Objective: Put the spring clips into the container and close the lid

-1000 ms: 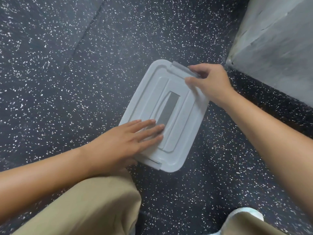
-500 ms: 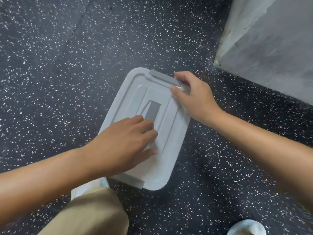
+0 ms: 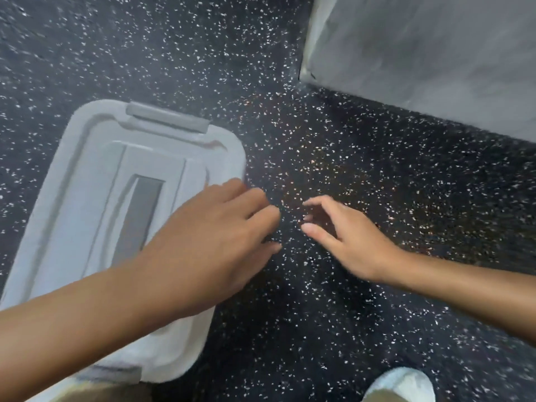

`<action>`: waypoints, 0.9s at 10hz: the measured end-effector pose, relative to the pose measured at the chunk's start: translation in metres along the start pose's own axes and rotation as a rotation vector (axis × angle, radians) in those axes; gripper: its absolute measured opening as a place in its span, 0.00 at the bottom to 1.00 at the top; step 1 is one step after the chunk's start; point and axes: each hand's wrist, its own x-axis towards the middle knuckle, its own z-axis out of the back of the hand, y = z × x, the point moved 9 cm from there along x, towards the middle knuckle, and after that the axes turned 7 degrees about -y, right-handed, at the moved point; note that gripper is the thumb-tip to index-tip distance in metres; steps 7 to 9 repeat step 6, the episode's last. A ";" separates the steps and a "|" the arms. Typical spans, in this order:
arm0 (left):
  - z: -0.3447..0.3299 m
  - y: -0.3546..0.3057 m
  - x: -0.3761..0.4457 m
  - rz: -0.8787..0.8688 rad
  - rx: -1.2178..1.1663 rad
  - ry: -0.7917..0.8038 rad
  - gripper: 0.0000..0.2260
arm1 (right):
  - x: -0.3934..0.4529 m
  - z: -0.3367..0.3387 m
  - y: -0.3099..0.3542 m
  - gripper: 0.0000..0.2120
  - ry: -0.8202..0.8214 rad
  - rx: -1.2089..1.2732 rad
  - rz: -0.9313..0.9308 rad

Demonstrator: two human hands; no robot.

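Note:
A white plastic container (image 3: 87, 181) sits on the floor at the left, its lid down with a grey latch (image 3: 168, 120) at the far end and a grey inset in the middle. My left hand (image 3: 214, 250) hovers over the container's right edge, fingers loosely curled and empty. My right hand (image 3: 345, 242) is off the container, above the bare floor to its right, fingers apart and holding nothing. No spring clips are visible; the container's inside is hidden by the lid.
Dark speckled rubber floor (image 3: 333, 314) all around. A grey concrete block or wall base (image 3: 435, 53) rises at the upper right. A white shoe tip (image 3: 403, 384) shows at the bottom right, tan trousers at the bottom left.
Both hands have come off the lid: the right let go of the far latch and drew back right, the left slid to the right edge. The view shifted right, so the container sits further left.

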 end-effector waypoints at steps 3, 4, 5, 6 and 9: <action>-0.023 -0.012 0.018 0.100 0.102 0.090 0.14 | -0.027 -0.017 -0.024 0.16 0.028 0.064 -0.080; -0.021 -0.024 0.017 0.163 0.041 0.179 0.15 | -0.043 0.002 -0.014 0.14 0.002 0.096 -0.093; 0.000 -0.042 0.016 0.185 0.010 0.253 0.16 | -0.060 0.034 -0.001 0.14 -0.041 0.120 -0.142; 0.037 -0.061 0.018 0.171 -0.002 0.266 0.15 | -0.077 0.076 0.015 0.13 -0.133 0.172 -0.185; 0.037 -0.061 0.018 0.171 -0.002 0.266 0.15 | -0.077 0.076 0.015 0.13 -0.133 0.172 -0.185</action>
